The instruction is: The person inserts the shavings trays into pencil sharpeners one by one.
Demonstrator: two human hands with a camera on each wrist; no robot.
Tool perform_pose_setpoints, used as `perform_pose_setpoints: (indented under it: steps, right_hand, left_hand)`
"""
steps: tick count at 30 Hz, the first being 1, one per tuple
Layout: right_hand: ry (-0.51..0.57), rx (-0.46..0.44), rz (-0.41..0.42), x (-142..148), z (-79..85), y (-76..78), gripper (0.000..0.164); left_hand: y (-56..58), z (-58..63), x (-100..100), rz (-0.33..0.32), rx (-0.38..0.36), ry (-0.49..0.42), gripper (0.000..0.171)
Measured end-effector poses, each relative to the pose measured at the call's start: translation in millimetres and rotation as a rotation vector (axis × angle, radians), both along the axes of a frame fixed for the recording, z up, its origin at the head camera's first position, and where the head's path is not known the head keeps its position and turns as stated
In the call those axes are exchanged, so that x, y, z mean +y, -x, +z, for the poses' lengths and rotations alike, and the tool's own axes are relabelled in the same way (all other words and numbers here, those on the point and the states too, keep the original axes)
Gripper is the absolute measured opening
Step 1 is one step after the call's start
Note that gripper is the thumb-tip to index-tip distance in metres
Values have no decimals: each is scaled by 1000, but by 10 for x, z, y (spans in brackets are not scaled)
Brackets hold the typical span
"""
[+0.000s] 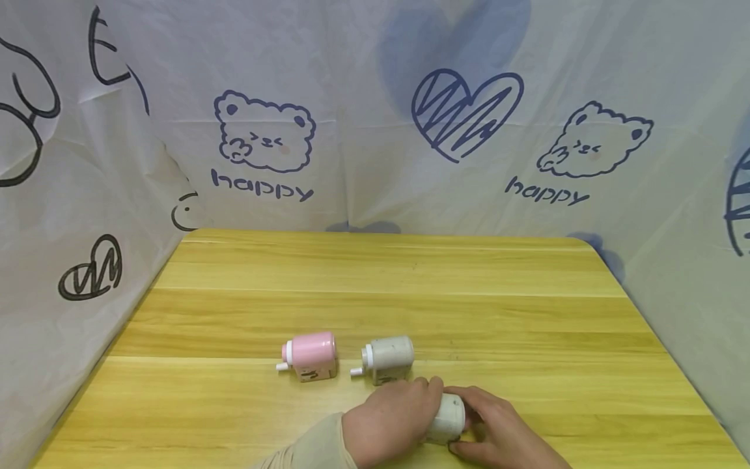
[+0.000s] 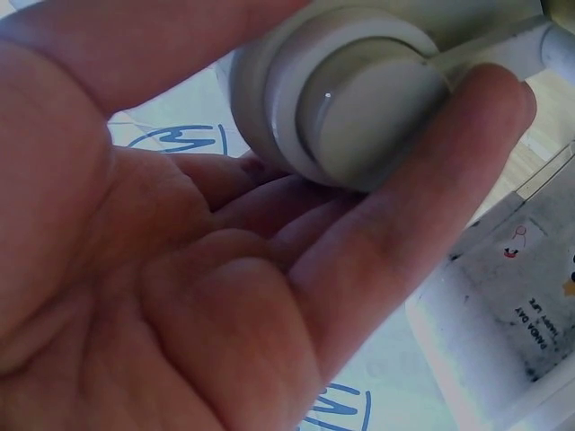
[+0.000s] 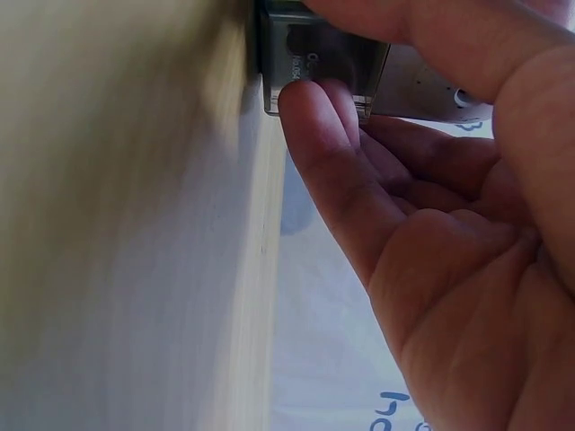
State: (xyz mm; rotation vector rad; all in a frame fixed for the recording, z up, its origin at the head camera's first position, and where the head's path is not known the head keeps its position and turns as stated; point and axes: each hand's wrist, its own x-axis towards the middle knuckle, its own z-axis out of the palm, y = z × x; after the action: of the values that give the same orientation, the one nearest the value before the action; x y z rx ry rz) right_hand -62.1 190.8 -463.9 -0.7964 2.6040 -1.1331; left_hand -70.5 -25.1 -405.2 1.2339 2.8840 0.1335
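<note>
A pale grey crank pencil sharpener point(image 1: 448, 418) is between my two hands near the front of the table. My left hand point(image 1: 394, 413) grips it at the crank end; the left wrist view shows the fingers curled round the round knob point(image 2: 373, 112), one lying along the crank arm point(image 2: 499, 54). At the opposite end my right hand point(image 1: 498, 426) holds the body between thumb and fingers. In the right wrist view its fingertips press at the see-through drawer point(image 3: 283, 67), close over the tabletop. My left hand hides the crank in the head view.
Just beyond my left hand rests a second grey sharpener point(image 1: 391, 355), its crank pointing left. A pink sharpener point(image 1: 313, 355) stands left of it. The wooden table point(image 1: 375, 280) is bordered by a white cloth point(image 1: 363, 150) with drawn bears and hearts.
</note>
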Motion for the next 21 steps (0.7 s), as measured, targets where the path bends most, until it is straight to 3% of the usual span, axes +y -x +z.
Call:
perform_pose_setpoints:
  steps: [21]
  right_hand:
    - [2,-48,-5,-13,16,5,65]
  left_hand:
    - [6,5,-5,-7,-28,-3,26]
